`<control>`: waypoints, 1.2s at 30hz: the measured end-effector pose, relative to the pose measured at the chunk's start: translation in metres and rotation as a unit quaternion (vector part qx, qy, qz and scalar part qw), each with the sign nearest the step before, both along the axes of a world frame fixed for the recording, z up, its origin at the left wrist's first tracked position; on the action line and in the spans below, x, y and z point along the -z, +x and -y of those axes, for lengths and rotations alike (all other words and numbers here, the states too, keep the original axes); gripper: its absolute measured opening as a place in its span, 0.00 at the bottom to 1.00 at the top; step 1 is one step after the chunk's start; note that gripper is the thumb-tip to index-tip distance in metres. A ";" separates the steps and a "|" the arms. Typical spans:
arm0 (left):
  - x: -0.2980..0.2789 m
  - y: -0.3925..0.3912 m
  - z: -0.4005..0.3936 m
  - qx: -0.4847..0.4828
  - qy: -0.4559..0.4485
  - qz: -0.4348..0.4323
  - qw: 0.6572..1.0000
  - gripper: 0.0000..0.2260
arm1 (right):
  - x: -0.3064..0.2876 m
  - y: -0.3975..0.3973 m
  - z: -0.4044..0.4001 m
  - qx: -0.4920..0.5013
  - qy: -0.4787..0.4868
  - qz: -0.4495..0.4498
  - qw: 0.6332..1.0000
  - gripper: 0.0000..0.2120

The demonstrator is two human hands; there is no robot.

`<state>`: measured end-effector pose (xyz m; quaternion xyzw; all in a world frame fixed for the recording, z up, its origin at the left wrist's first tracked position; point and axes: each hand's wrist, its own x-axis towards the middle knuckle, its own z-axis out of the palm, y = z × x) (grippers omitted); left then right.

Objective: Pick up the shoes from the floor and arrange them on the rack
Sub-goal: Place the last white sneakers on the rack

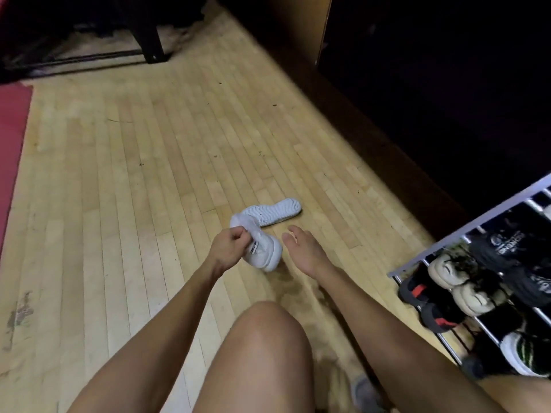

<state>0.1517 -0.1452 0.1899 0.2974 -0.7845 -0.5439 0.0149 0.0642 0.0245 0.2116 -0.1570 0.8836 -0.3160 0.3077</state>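
With the left hand (228,244) fingers pinching 1 white shoe (262,248) by its collar, the right hand (301,248), fingers loosely spread, should grip the overturned shoe (274,213) at 12 o'clock on the floor (149,159), then carry both to the rack (465,231) at 3 o'clock.

We are looking down at a pale wooden plank floor (143,180), a red mat (12,138) lying along its left edge, dark furniture legs (149,34) standing beyond.

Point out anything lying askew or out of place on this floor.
One white shoe lies tipped over on the wooden floor, its sole showing. Its mate is pinched in the left hand; the right hand is empty.
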 end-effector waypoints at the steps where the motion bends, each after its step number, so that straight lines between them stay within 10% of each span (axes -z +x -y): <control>1: -0.015 -0.010 -0.008 0.018 -0.007 -0.010 1.000 0.16 | -0.012 0.000 -0.006 0.013 -0.010 -0.005 1.000 0.24; 14: -0.155 -0.039 -0.134 0.181 -0.046 -0.147 0.971 0.11 | -0.117 0.028 -0.111 0.249 -0.135 -0.004 0.959 0.25; 36: -0.273 -0.017 -0.351 0.124 0.161 -0.266 0.942 0.23 | -0.226 0.073 -0.270 0.576 -0.437 -0.128 0.679 0.14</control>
